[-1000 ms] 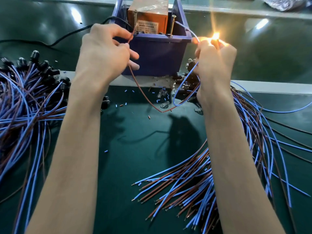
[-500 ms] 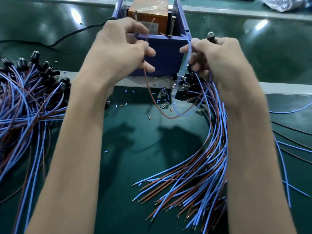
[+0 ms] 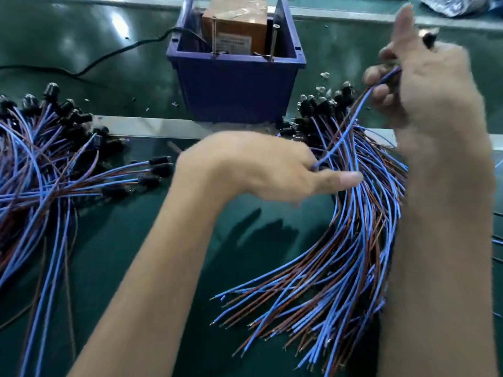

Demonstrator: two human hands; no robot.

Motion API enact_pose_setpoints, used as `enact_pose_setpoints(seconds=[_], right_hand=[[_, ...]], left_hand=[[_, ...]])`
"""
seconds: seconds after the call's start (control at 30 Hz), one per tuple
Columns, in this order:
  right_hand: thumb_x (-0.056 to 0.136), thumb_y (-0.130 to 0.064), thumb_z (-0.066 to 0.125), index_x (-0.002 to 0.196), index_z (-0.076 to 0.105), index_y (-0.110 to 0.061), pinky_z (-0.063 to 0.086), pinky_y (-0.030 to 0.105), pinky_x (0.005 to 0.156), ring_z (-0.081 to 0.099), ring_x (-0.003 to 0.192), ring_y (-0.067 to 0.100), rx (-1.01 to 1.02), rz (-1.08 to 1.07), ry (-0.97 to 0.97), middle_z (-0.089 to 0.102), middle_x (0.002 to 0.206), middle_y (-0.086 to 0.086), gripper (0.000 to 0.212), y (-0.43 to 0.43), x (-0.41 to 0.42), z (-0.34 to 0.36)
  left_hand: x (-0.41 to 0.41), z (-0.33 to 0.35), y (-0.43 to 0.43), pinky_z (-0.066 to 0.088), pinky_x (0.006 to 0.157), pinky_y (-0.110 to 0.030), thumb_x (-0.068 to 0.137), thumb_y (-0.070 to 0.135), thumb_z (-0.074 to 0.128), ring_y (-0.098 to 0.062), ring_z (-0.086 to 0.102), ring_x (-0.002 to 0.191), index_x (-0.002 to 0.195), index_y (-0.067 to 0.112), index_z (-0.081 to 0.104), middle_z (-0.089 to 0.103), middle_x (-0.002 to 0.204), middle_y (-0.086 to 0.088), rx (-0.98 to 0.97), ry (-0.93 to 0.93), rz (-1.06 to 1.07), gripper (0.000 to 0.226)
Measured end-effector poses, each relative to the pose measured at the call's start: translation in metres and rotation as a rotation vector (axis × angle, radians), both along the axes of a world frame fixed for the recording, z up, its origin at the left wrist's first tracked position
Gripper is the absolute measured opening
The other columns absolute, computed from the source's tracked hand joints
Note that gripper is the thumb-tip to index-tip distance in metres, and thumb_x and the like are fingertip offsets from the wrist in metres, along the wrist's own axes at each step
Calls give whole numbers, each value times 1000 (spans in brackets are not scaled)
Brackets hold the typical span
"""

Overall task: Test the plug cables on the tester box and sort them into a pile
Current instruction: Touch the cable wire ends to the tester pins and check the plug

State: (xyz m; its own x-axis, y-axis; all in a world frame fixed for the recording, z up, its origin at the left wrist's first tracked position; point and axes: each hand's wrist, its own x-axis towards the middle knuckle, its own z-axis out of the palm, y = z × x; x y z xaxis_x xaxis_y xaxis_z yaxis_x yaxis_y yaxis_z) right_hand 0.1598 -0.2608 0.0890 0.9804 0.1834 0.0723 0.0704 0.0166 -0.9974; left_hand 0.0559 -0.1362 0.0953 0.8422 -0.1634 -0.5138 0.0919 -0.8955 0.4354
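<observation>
Pulling away from the tester box (image 3: 236, 85), your right hand (image 3: 430, 88) grips the plug cable (image 3: 359, 104) over the pile (image 3: 353, 254) near the counter's (image 3: 122, 240) right edge. Your left hand (image 3: 253, 170) has dropped and pinches its blue lead. Testing looks finished; sorting comes next.

Hands: 2, the left hand (image 3: 253, 167) and the right hand (image 3: 424, 85).
Lifted cable (image 3: 355, 112): 1, running between the two hands.
Piles on the table (image 3: 122, 240): 2, a left pile (image 3: 40, 172) and a right pile (image 3: 353, 254).
Cables per pile: too many and too tangled to count.
Wire colours: 2, blue and brown.
Blue bin (image 3: 236, 88): 1.
Brown box (image 3: 234, 25) in the bin: 1.
Upright metal posts in the bin: 2, a left post (image 3: 215, 36) and a right post (image 3: 275, 39).
Black cord (image 3: 109, 57): 1.
Crinkled bag (image 3: 457, 4): 1.
</observation>
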Motion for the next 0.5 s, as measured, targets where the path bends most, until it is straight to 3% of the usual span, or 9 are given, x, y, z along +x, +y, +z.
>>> enact_pose_setpoints(seconds=[0.17, 0.27, 0.33, 0.43, 0.5], right_hand=[[91, -10, 63, 78, 57, -11, 45, 10, 56, 56, 53, 1, 101, -94, 45, 64, 61, -4, 15, -16, 11, -4], [90, -8, 63, 77, 60, -14, 41, 9, 49, 52, 47, -2, -48, -7, 29, 64, 56, -8, 15, -20, 14, -7], [89, -6, 65, 77, 62, -13, 40, 8, 46, 50, 43, -3, -183, 78, 34, 64, 52, -7, 14, -18, 16, -14], [86, -1, 67, 81, 65, -5, 45, 9, 51, 54, 44, -2, -459, 129, 53, 64, 55, -4, 7, -11, 19, -33], [84, -3, 70, 95, 68, 0, 54, 19, 70, 62, 56, 5, -625, 119, 113, 67, 74, 3, 11, -10, 23, -43]], left_hand=[[4, -5, -13, 50, 83, -25, 100, 47, 38, 0, 68, 61, 85, 9, 55, 73, 68, 10, -145, 2, -109, 43], [-4, 4, -26, 53, 59, -21, 97, 27, 46, 6, 64, 56, 89, 8, 65, 70, 61, 18, -165, -51, -295, 28], [-7, 2, -36, 51, 51, -19, 93, 31, 54, 6, 62, 53, 83, 10, 65, 68, 58, 20, -120, -47, -373, 26], [-1, -9, -35, 41, 41, -9, 82, 59, 62, 4, 58, 48, 74, 12, 67, 65, 53, 11, 17, 31, -317, 48], [6, -16, -9, 52, 66, -15, 78, 65, 61, -4, 66, 76, 97, 21, 71, 73, 82, 12, 107, 8, -173, 49]])
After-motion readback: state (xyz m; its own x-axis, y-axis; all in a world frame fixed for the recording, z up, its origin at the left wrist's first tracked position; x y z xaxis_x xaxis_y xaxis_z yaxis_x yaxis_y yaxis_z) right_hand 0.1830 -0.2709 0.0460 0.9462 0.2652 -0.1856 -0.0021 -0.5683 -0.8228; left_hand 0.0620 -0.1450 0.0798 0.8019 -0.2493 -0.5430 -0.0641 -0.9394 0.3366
